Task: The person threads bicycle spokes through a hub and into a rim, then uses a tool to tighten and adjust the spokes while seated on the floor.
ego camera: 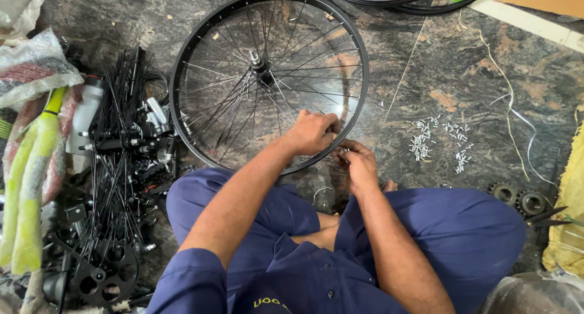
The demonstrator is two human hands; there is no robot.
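Hands are seen at the near rim of a black bicycle wheel [267,76] lying flat on a stone floor [462,64] before a cross-legged person: the left hand [311,131] pinches the rim, the right hand [359,163] apparently pinches a small silver nipple, so spoke lacing is judged in hand, and threading it on calls for fine alignment.

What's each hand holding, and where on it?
Left hand grips the black spoked bicycle wheel at its near rim. Right hand pinches a small silver part against that rim.
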